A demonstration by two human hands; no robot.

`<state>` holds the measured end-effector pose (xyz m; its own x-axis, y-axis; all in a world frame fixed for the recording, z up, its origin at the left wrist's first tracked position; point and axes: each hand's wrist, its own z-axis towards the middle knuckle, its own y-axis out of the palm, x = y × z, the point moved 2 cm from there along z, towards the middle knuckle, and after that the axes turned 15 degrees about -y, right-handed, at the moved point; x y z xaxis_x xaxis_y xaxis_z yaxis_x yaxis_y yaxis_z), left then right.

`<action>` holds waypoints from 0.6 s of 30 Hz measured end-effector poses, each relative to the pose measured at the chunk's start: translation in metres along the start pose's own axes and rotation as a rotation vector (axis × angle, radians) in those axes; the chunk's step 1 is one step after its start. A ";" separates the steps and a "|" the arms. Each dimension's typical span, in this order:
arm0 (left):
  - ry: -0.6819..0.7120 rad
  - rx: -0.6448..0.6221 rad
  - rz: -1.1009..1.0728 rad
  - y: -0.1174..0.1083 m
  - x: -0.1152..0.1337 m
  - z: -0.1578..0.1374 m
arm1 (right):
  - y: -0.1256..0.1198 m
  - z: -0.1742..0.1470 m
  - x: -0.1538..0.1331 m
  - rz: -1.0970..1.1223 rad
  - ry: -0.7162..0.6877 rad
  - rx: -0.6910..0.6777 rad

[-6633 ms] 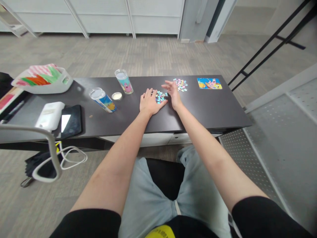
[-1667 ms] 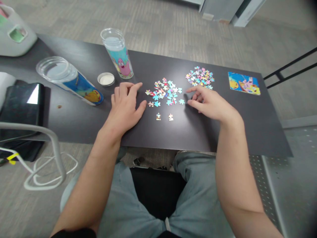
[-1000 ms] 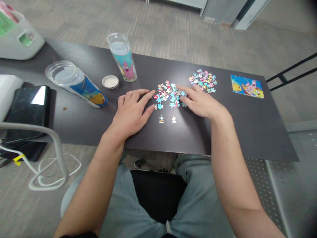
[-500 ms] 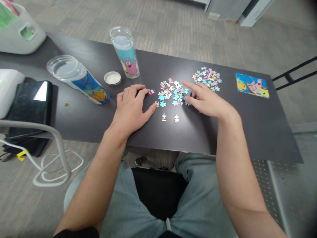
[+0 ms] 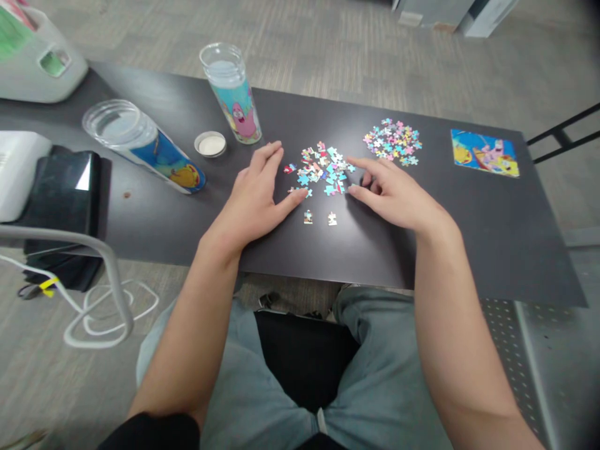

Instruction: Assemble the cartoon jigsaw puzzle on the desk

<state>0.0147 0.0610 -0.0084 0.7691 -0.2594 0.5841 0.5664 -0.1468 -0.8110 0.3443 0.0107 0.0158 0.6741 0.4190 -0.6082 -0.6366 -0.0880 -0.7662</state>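
Note:
A loose pile of small jigsaw puzzle pieces [image 5: 323,167] lies on the dark table [image 5: 375,262] between my hands. My left hand [image 5: 257,194] rests at the left of the pile, fingers stretched and thumb apart, its thumb tip at a light blue piece [image 5: 308,193]. On the other side my right hand [image 5: 387,190] has index finger and thumb spread at the pile's right edge, the other fingers curled under. Neither hand holds a piece. Closer to me lie two single pieces, a left one [image 5: 308,217] and a right one [image 5: 332,219].
A second puzzle pile [image 5: 392,142] lies behind my right hand, and a cartoon picture card [image 5: 485,153] farther right. Two clear-topped cartoon canisters, one pink-figured [image 5: 237,100], one blue [image 5: 164,156], stand left near a round lid [image 5: 210,144]. Black cases [image 5: 60,194] and a grey tube [image 5: 112,275] are far left.
My left hand's fingers have lifted off the red-and-blue piece and moved up and left of it. Its thumb has slid right to the light blue piece. My right hand stays at the pile's edge.

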 end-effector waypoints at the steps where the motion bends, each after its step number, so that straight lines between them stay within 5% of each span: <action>1: -0.014 0.017 -0.016 -0.004 -0.004 0.001 | -0.001 -0.002 0.001 0.042 0.008 0.007; 7: -0.050 -0.049 0.108 -0.013 -0.006 -0.003 | -0.006 -0.015 0.010 0.310 0.130 0.071; 18: -0.060 -0.060 0.149 -0.008 0.013 -0.010 | -0.005 -0.010 -0.005 0.152 0.131 0.034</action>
<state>0.0172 0.0495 0.0048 0.8608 -0.2251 0.4565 0.4273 -0.1678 -0.8884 0.3477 -0.0002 0.0210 0.6106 0.2823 -0.7399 -0.7457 -0.1099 -0.6572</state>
